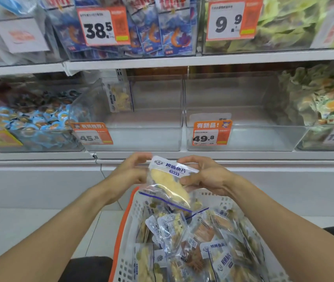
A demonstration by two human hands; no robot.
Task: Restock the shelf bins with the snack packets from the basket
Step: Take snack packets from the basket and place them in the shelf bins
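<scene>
Both hands hold one clear snack packet (pixel 170 180) with yellow fish slices and a white-blue label, just above the basket and below the shelf edge. My left hand (pixel 130 171) grips its left side; my right hand (pixel 204 176) pinches its top right. The white basket (pixel 133 216) with an orange rim sits below, full of several similar packets (pixel 182 241). Straight ahead stand two clear shelf bins: the left bin (pixel 141 137), tagged 45.8, holds one packet (pixel 119 96) upright at its back left, and the right bin (pixel 253 139), tagged 49.8, holds nothing.
A bin of small blue-lidded cups (pixel 37 123) stands to the left, a bin of green-orange packs (pixel 325 102) to the right. The upper shelf carries blue shrimp packets (pixel 162 31) and green packs (pixel 284 23). A white shelf ledge (pixel 182 157) runs across just above my hands.
</scene>
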